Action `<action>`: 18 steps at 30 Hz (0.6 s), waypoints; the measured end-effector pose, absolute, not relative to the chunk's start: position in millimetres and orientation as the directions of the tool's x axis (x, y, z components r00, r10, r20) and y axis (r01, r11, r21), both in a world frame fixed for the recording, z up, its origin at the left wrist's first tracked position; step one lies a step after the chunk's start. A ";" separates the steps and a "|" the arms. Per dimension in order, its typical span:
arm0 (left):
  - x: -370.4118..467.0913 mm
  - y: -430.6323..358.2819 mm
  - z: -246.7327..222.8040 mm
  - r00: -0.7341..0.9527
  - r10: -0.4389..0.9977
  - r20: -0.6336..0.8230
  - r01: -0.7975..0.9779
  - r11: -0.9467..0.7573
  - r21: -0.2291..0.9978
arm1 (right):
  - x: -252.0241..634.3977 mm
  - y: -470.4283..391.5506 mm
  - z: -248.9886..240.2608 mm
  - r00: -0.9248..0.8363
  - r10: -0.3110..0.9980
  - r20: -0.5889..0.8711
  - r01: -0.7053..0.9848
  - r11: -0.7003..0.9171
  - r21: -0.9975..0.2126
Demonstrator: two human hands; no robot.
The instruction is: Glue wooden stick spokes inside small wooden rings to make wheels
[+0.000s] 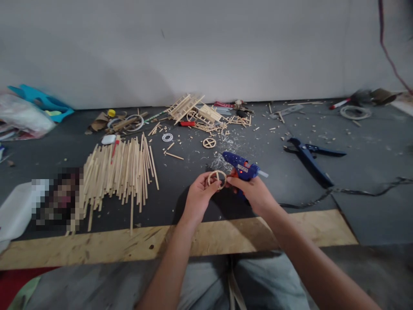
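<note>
Between the fingers and thumb of my left hand (203, 191) is a small wooden wheel (217, 173) with a bar across its ring. My right hand (250, 189) is closed around a blue glue gun (240, 165), its nozzle pointing up and left and a clear glue stick out of its back end. The right fingertips are close to the wheel's right rim; whether they touch it I cannot tell. A finished-looking spoked wooden wheel (209, 143) lies flat beyond my hands, with a white toothed ring (167, 137) to its left.
Many thin wooden sticks (119, 172) lie in a wide pile at left. Behind are a wooden stick model (190, 110) and scattered offcuts. Blue-handled cutters (311, 161) and a black twisted cord (309, 202) lie at right. A pale wooden strip (142, 241) forms the front edge.
</note>
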State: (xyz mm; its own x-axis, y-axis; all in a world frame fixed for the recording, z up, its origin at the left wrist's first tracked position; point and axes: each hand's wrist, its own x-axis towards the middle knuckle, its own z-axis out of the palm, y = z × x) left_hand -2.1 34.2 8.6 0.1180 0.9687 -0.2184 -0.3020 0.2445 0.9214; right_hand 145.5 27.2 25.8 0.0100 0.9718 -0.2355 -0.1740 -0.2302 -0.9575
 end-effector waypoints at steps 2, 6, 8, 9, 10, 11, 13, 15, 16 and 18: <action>-2.0 34.1 8.2 0.120 0.970 -0.211 -0.306 0.238 0.922 | 142.4 27.0 25.1 0.008 0.974 -0.225 -0.166 -0.221 -0.961; -1.4 33.9 8.2 0.124 0.972 -0.198 -0.302 0.228 0.926 | 137.7 26.6 25.8 0.038 0.973 -0.229 -0.155 -0.220 -0.963; -1.1 33.9 8.5 0.114 0.973 -0.200 -0.296 0.226 0.928 | 136.9 26.7 26.6 0.045 0.973 -0.225 -0.161 -0.215 -0.963; -1.2 33.9 8.5 0.105 0.974 -0.203 -0.297 0.225 0.928 | 137.0 26.8 26.8 0.045 0.974 -0.224 -0.166 -0.214 -0.963; -1.3 34.0 8.4 0.095 0.974 -0.208 -0.300 0.227 0.926 | 137.4 26.9 27.0 0.043 0.974 -0.222 -0.170 -0.212 -0.962; -1.6 34.0 8.1 0.088 0.973 -0.213 -0.303 0.230 0.925 | 137.9 27.0 26.9 0.042 0.974 -0.221 -0.171 -0.211 -0.963; -2.7 34.1 6.7 0.078 0.972 -0.221 -0.298 0.234 0.925 | 139.1 27.4 26.5 0.045 0.975 -0.216 -0.168 -0.206 -0.964; -4.0 34.1 4.7 0.056 0.974 -0.221 -0.279 0.227 0.933 | 140.1 27.7 25.8 0.048 0.976 -0.211 -0.160 -0.201 -0.966; -4.5 34.2 3.6 0.041 0.975 -0.218 -0.269 0.221 0.937 | 140.5 27.7 25.5 0.044 0.977 -0.209 -0.156 -0.200 -0.967; -5.0 34.3 2.3 0.006 0.975 -0.222 -0.269 0.215 0.939 | 141.4 27.3 24.9 0.036 0.977 -0.209 -0.152 -0.201 -0.968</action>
